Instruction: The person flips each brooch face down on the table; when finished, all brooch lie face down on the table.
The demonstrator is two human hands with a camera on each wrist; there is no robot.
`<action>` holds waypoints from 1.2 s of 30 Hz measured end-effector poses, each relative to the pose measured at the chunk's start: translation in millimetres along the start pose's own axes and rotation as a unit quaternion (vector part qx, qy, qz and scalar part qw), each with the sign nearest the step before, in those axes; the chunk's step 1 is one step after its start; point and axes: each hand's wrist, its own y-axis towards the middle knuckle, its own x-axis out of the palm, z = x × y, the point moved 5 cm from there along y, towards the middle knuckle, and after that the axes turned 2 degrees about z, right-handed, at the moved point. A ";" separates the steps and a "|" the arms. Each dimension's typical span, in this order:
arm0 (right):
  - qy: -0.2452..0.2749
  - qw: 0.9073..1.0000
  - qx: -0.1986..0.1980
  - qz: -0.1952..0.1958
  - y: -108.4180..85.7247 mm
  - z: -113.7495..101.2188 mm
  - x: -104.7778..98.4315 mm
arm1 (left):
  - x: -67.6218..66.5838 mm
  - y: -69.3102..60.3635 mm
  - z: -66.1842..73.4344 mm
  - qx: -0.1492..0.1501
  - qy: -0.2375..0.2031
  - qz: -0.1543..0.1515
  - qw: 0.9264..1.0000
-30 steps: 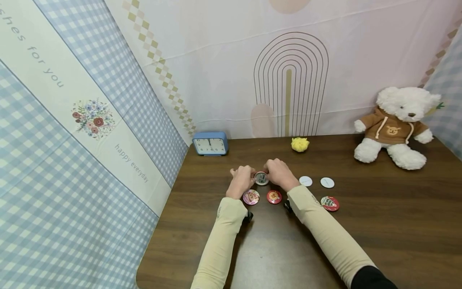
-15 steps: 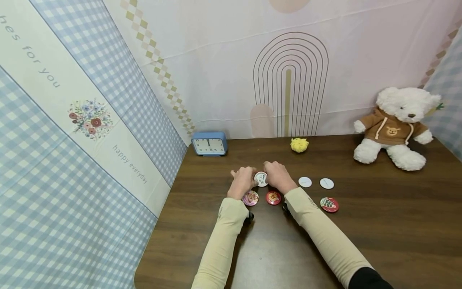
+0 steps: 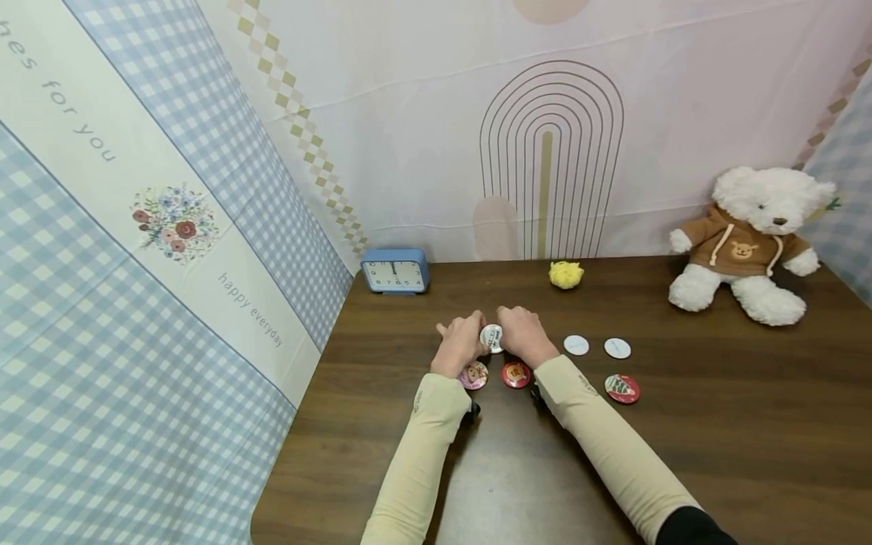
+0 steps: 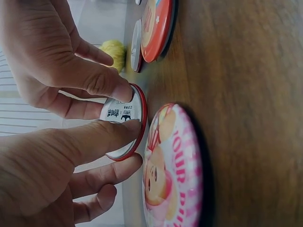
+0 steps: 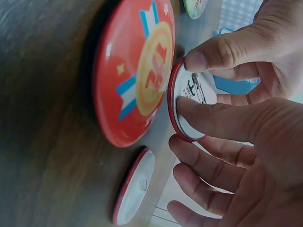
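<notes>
Between both hands, a round button badge (image 3: 491,338) is held tilted up, its pale back with printing towards me and a red rim showing. My left hand (image 3: 461,344) pinches it at the left edge. The opposite edge is pinched by my right hand (image 3: 527,334), thumb on the back. A safety pin (image 5: 197,88) shows on that back in the right wrist view. The badge's front is hidden. Just below lie a pink cartoon badge (image 4: 173,175), partly behind the left hand in the head view, and a red badge with a gold medal design (image 5: 137,71).
To the right, two badges lie white back up: one nearer (image 3: 576,345) and one farther right (image 3: 617,348). Below them lies a red badge with a tree picture (image 3: 623,389). A blue clock (image 3: 395,271), a yellow fluffy ball (image 3: 566,275) and a teddy bear (image 3: 749,242) stand behind.
The held badge has changed tilt between the hands; its back looked grey a second ago and now looks bright white. Both hands stay in nearly the same place.
</notes>
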 end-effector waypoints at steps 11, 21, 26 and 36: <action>-0.013 0.999 0.022 -0.027 2.6 5.2 4.0 | 3.0 5.5 2.9 -0.010 0.020 -0.022 1.000; -0.016 0.998 0.041 -0.046 3.6 7.2 7.9 | 10.2 7.5 -2.3 -0.016 0.013 -0.048 0.999; -0.011 0.997 0.048 -0.054 6.9 7.8 7.0 | 10.3 9.0 -5.7 -0.025 -0.003 -0.069 0.997; -0.017 0.995 0.059 -0.079 11.0 9.8 8.3 | 10.6 8.7 -6.2 -0.031 -0.017 -0.101 0.994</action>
